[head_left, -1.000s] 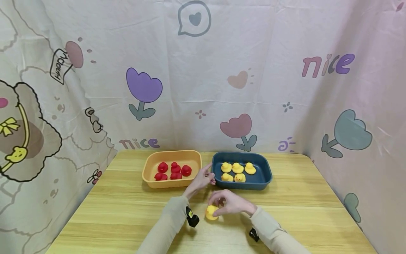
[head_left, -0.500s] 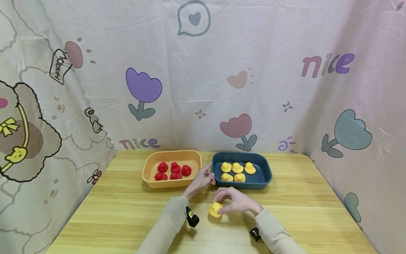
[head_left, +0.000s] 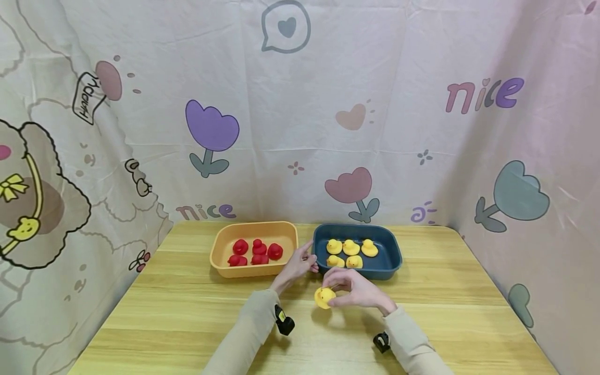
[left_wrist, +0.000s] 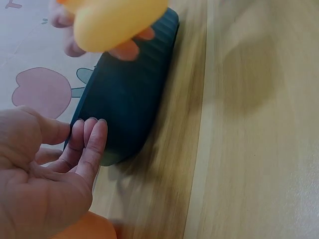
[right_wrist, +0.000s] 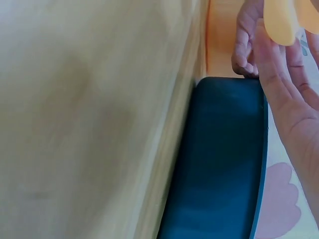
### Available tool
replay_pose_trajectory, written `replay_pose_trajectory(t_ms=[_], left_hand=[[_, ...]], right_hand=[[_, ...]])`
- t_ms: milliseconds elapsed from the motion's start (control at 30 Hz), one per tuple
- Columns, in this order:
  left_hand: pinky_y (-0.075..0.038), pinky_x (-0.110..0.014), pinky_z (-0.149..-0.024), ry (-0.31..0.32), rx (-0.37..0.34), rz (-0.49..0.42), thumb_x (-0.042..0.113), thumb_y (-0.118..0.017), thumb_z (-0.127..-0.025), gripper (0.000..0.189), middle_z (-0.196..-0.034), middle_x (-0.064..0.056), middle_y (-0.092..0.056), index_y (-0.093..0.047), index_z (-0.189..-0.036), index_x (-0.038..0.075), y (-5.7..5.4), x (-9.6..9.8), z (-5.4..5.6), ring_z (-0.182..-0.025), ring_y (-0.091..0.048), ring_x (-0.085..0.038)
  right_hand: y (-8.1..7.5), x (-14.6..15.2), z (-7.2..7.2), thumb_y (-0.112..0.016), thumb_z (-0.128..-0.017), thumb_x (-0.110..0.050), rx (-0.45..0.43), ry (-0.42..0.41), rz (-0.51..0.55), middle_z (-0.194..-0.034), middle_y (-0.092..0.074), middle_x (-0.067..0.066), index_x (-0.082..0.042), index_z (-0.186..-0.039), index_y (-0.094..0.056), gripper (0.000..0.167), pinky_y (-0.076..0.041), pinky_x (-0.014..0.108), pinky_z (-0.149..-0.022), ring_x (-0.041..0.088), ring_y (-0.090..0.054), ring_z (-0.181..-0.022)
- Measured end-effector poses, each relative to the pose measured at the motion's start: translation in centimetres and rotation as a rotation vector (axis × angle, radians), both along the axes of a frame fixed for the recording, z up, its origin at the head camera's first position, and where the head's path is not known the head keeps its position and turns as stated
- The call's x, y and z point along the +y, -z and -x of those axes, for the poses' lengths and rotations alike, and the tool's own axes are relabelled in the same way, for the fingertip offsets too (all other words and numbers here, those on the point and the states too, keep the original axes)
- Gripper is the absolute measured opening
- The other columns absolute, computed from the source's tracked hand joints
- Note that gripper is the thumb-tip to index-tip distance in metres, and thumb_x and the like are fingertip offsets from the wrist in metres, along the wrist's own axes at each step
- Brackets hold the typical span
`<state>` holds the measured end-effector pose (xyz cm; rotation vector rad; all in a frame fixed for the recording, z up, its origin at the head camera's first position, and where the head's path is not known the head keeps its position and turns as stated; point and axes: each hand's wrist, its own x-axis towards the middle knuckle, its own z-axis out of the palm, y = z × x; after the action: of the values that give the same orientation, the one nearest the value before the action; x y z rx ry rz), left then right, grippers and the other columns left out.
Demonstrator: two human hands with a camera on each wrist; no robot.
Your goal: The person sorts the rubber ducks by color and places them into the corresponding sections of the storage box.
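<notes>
My right hand (head_left: 357, 290) holds a yellow rubber duck (head_left: 323, 298) between thumb and fingers, raised off the table just in front of the blue bin (head_left: 385, 247). Several yellow ducks (head_left: 351, 248) sit inside that bin, towards its left side. At the bin's left end, my left hand (head_left: 299, 264) pinches the rim, with the thumb and fingers on either side of the wall in the left wrist view. The held duck (left_wrist: 117, 22) shows large and blurred at the top there. In the right wrist view, the duck (right_wrist: 280, 22) is cut off by the upper edge.
Left of the blue bin stands an orange bin (head_left: 217, 255) with several red ducks (head_left: 260, 247) in it. Both bins rest near the back of the wooden table (head_left: 178, 312), before a patterned cloth backdrop (head_left: 290, 104). My left forearm (head_left: 246, 333) crosses in front of the bins.
My right hand has carried the yellow duck up and forward, slightly rightward, from near the table towards the blue bin. My left hand has stayed at the bin's rim.
</notes>
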<state>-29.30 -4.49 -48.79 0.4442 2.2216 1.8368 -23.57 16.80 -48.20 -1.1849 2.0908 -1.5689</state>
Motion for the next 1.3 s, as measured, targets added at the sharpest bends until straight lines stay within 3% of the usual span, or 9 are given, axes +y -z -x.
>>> replay_pose_trajectory(t_ms=[200, 333, 433, 533, 700, 1000, 1300], left_hand=[[-0.063, -0.047, -0.085, -0.013, -0.006, 0.005, -0.002, -0.048, -0.101, 0.060, -0.088, -0.019, -0.061, -0.024, -0.156, -0.008, 0.0, 0.0, 0.0, -0.073, -0.066, -0.016], [-0.062, -0.052, -0.088, -0.005, -0.007, 0.006, -0.003, -0.048, -0.101, 0.061, -0.089, -0.021, -0.060, -0.023, -0.155, -0.009, -0.6, -0.1, -0.4, -0.078, -0.068, -0.029], [-0.062, -0.051, -0.088, 0.000, -0.006, 0.013, -0.003, -0.048, -0.101, 0.061, -0.089, -0.020, -0.060, -0.022, -0.155, -0.010, -0.6, -0.1, -0.3, -0.077, -0.067, -0.028], [-0.063, -0.048, -0.087, -0.004, -0.010, 0.006, -0.002, -0.048, -0.101, 0.061, -0.087, -0.015, -0.060, -0.023, -0.156, -0.007, 0.0, -0.1, 0.0, -0.074, -0.066, -0.016], [-0.062, -0.052, -0.087, 0.003, -0.006, -0.017, -0.004, -0.047, -0.100, 0.062, -0.083, -0.012, -0.059, -0.021, -0.156, -0.008, 0.0, -0.1, 0.0, -0.071, -0.065, -0.014], [-0.060, -0.055, -0.088, -0.002, -0.010, -0.026, -0.004, -0.047, -0.101, 0.061, -0.085, -0.014, -0.059, -0.022, -0.157, -0.007, -0.1, 0.0, -0.1, -0.069, -0.063, -0.011], [-0.059, -0.058, -0.088, 0.017, -0.014, -0.019, -0.006, -0.046, -0.100, 0.061, -0.087, -0.022, -0.059, -0.021, -0.154, -0.013, 0.0, -0.2, 0.1, -0.071, -0.064, -0.017]], right_hand=[[-0.3, 0.5, 0.0, -0.076, -0.086, -0.002, 0.038, 0.040, 0.053, -0.120, -0.057, 0.027, -0.002, -0.111, -0.068, 0.026, -0.058, 0.025, -0.097, 0.005, -0.057, -0.110], [-0.7, 0.8, -0.1, -0.078, -0.084, -0.002, 0.045, 0.077, 0.078, -0.121, -0.058, 0.021, -0.005, -0.110, -0.069, 0.027, -0.057, 0.025, -0.098, 0.006, -0.056, -0.113], [-1.0, 1.1, -0.2, -0.077, -0.084, -0.002, 0.037, 0.095, 0.096, -0.122, -0.058, 0.025, -0.005, -0.109, -0.069, 0.026, -0.057, 0.025, -0.099, 0.008, -0.056, -0.115], [-1.0, 1.5, -0.2, -0.076, -0.086, -0.001, 0.025, 0.123, 0.107, -0.122, -0.056, 0.029, -0.004, -0.109, -0.068, 0.025, -0.056, 0.023, -0.098, 0.008, -0.060, -0.112], [-1.0, 2.1, -0.1, -0.072, -0.088, 0.001, 0.056, 0.169, 0.155, -0.119, -0.053, 0.037, 0.000, -0.112, -0.067, 0.025, -0.057, 0.022, -0.096, 0.007, -0.065, -0.106], [-1.2, 3.2, -0.1, -0.070, -0.089, 0.003, 0.075, 0.308, 0.235, -0.116, -0.061, 0.008, 0.002, -0.112, -0.067, 0.024, -0.059, 0.020, -0.089, 0.005, -0.067, -0.100], [-1.3, 4.3, 0.1, -0.070, -0.091, 0.000, 0.142, 0.457, 0.214, -0.115, -0.063, 0.009, 0.002, -0.112, -0.067, 0.021, -0.059, 0.018, -0.086, 0.005, -0.066, -0.097]])
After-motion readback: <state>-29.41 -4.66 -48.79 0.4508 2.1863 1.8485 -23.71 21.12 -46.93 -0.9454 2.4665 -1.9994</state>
